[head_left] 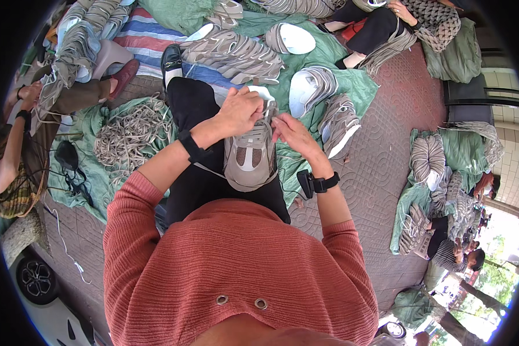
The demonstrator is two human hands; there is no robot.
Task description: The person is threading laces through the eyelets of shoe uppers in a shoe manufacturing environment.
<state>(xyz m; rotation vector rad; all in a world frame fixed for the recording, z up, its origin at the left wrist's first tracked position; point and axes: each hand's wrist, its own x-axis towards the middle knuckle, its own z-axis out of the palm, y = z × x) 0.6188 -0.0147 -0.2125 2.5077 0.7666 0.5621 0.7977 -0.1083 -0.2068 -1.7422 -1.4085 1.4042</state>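
Observation:
A grey-brown shoe upper (249,157) with mesh toe panels lies across my dark-trousered lap, its toe toward me. Grey shoelace (258,134) crosses its front in rows. Over the upper's top eyelets, on the left side, my left hand (240,111) is closed with curled fingers; what they pinch is hidden under the hand. My right hand (294,136) is closed in a pinch on the shoelace beside the eyelets on the right. A loose strand hangs past the toe on both sides.
Stacked shoe uppers (233,55) lie ahead on green and striped sheets, with more uppers (338,124) at the right. A heap of laces (134,134) rests on the left. People sit nearby: a hand (30,95) at left, another (402,11) at far right. A car wheel (36,278) shows lower left.

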